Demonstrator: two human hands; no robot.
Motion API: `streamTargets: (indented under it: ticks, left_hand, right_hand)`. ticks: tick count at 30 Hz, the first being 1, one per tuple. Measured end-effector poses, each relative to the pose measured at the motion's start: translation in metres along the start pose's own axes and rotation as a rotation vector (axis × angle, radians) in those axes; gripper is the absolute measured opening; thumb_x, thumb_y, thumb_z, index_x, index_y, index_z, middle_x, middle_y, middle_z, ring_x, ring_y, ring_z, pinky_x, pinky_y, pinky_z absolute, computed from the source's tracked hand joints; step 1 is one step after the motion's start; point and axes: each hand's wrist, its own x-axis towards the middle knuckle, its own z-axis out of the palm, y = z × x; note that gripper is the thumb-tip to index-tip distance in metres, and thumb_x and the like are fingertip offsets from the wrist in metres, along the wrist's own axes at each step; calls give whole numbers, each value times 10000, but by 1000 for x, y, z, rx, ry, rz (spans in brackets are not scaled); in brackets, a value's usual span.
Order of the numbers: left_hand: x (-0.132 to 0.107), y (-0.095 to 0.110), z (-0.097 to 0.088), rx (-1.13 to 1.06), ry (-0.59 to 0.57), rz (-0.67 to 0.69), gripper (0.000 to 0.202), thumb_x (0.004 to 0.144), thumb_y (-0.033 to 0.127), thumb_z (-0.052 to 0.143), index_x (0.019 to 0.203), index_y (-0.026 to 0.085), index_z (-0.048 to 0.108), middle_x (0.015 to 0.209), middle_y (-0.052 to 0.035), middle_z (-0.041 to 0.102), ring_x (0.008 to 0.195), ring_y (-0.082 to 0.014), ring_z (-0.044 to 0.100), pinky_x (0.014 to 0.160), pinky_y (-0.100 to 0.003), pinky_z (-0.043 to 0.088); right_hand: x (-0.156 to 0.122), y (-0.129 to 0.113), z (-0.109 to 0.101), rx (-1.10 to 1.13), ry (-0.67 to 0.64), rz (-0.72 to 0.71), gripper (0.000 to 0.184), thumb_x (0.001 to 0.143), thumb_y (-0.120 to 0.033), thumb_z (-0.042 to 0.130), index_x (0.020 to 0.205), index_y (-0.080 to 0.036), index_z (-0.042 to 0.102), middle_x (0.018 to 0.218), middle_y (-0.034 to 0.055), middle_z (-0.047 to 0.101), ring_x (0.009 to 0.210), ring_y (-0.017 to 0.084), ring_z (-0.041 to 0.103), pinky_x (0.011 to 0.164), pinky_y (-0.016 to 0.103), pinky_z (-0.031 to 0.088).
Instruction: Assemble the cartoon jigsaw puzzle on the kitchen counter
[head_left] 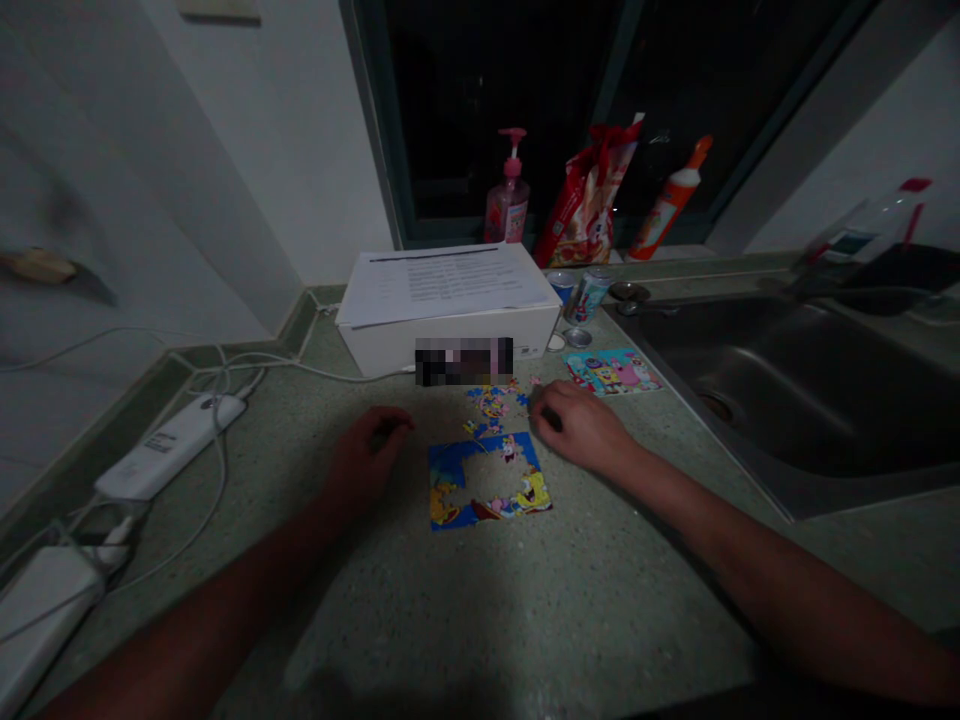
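Observation:
A partly assembled jigsaw puzzle (447, 518) lies on the counter between my hands. Its cartoon border is joined around a bare middle, with a gap along the top. Just beyond it, loose puzzle pieces (493, 402) are scattered in a small pile. My right hand (576, 422) rests at the right of this pile, fingers curled in; whatever its fingertips hold, if anything, is hidden. To the left of the puzzle is my left hand (366, 455), closed loosely, thumb near the bent fingers, with nothing visible in it. A cartoon picture card (613, 372) lies beyond my right hand.
A white box (442, 335) with a printed sheet (450, 283) on top stands behind the pieces. Cans (589, 296) are beside it. At right is a metal sink (847, 370); at left, a power strip (169, 445) with cables. Bottles and a red bag (592, 195) line the window.

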Motion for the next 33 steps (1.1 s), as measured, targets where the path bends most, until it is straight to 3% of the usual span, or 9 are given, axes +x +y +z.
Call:
streamTargets:
  ticks: [4,7,11,15,17,21,27,33]
  left_hand:
    - [-4,3,1,71,-17,104,188,915,374,619,972,239,737,967,-61,800,927,-267,757,907,-442,612]
    - [-11,9,5,123,-33,227,169,929,342,622,975,239,748,963,-64,795,911,-266,757,875,-443,618]
    - [-28,25,15,149,-95,487,126,969,322,692,1055,267,766,1013,-68,816,951,-278,769,905,-482,625]
    - [-44,35,23,113,-84,802,348,983,208,741,1317,286,682,1176,-74,814,1039,-247,781,905,-428,637]
    - [-49,35,25,106,-106,883,404,999,147,715,1374,279,645,1201,-74,809,1067,-233,780,937,-417,629]
    - [-52,32,26,109,-180,902,405,1018,107,682,1384,274,629,1164,-54,812,1044,-215,774,933,-395,617]
    - [-49,38,25,124,-181,937,335,1035,110,671,1340,243,633,1107,-51,816,974,-207,763,880,-381,606]
    - [-52,42,25,124,-209,949,381,1019,105,684,1364,257,626,1132,-39,819,1018,-199,766,951,-386,601]
  right_hand:
    - [4,-3,0,33,75,36,122,966,-165,595,912,-193,701,973,127,729,967,288,680,898,431,527]
    - [3,-19,-2,243,102,85,110,949,-172,618,878,-209,694,942,85,719,925,248,680,850,383,526]
    - [-5,-55,-2,601,-96,173,118,959,-215,631,874,-213,713,827,21,699,720,167,617,680,297,475]
    - [-14,-82,3,809,-254,257,102,936,-210,649,841,-212,686,707,-34,626,646,134,549,627,264,422]
    - [-15,-88,5,894,-298,274,89,905,-188,652,819,-213,660,700,-44,617,635,125,534,619,257,414]
    - [-16,-91,8,969,-361,285,106,859,-149,656,780,-215,633,683,-58,607,625,116,519,619,250,414]
    - [-16,-93,7,970,-407,290,125,821,-99,649,769,-211,631,681,-61,607,632,118,526,620,254,404]
    - [-16,-92,6,958,-397,281,140,803,-80,635,758,-212,625,681,-64,594,627,117,506,612,255,385]
